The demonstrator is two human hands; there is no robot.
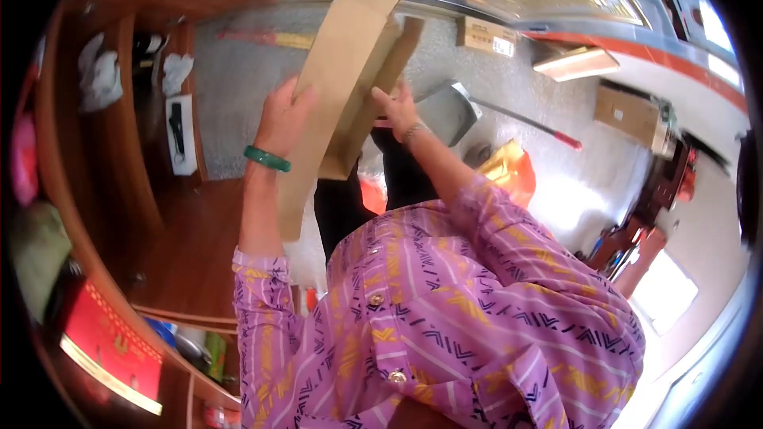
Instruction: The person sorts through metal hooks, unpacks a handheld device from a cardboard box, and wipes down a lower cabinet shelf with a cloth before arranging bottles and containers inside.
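Note:
A long brown cardboard box (338, 71) with its flap raised is held up in front of me, tilted away from my body. My left hand (287, 115), with a green bangle at the wrist, grips the box's left side, fingers partly hidden behind the flap. On the right side, my right hand (396, 106) pinches the box's edge between thumb and fingers. The inside of the box shows bare cardboard where it is visible; its far end is hidden by the flap.
A wooden cabinet (143, 151) with plastic bags on its shelves stands at left. On the floor lie a dustpan (453, 111) with a red-tipped handle, an orange bag (513, 173), a small carton (486, 36) and another carton (632, 117). A red box (111, 342) is at lower left.

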